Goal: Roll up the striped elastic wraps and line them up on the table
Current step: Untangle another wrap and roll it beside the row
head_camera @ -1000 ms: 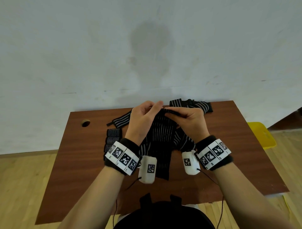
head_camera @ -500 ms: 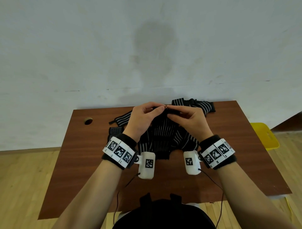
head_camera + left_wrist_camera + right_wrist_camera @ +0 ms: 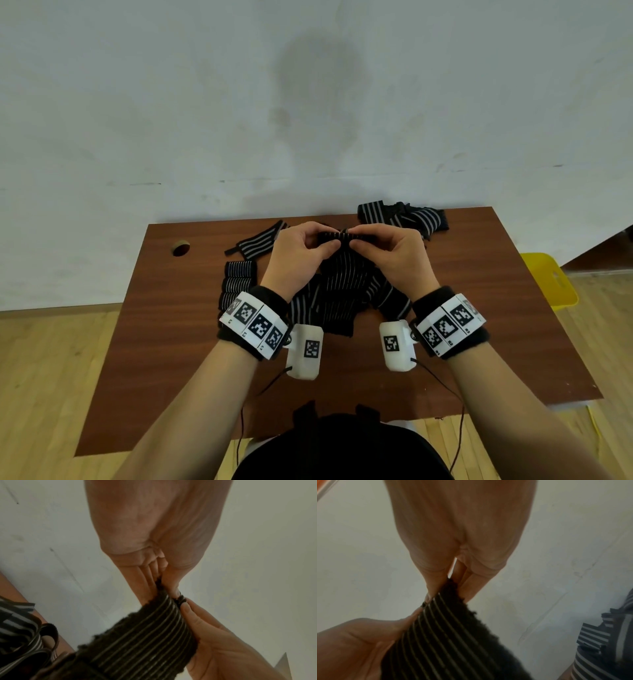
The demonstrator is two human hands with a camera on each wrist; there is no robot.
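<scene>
Striped wrap in hand (image 3: pixel 337 284): top edge raised above the table (image 3: pixel 479 308), rest hanging down to the tabletop.
Left hand (image 3: pixel 294 255): lifted, thumb and curled fingers pinching the wrap's top edge, left part.
Right hand (image 3: pixel 394 255): lifted level with the left, thumb and fingers pinching the same edge, right part; the two thumbs nearly meet.
Rolled wraps (image 3: pixel 238 286): stacked row at table left; exact count unclear, about four.
Loose wraps: one flat strip (image 3: pixel 258 241) far left, one crumpled pile (image 3: pixel 404 217) far right.
</scene>
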